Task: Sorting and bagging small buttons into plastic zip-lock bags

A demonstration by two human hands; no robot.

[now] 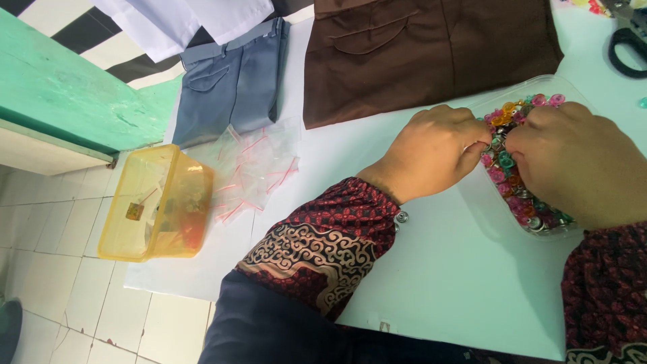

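From here I see a white tabletop (431, 269) under even light, a white tiled floor (60, 269) at left, and a green ledge (60, 87) beyond.

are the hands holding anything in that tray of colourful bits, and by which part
It cannot be told. The fingertips of the left hand and right hand meet over the small colourful pieces in the clear tray, hiding any pinched piece.

- My left hand (431, 152) and right hand (579, 162) picked at glossy plastic-and-metal pins (515, 195) in a clear plastic tray (573, 91).
- The brown cloth (424, 47) looked matt.
- The yellow tub (155, 205) was translucent plastic.
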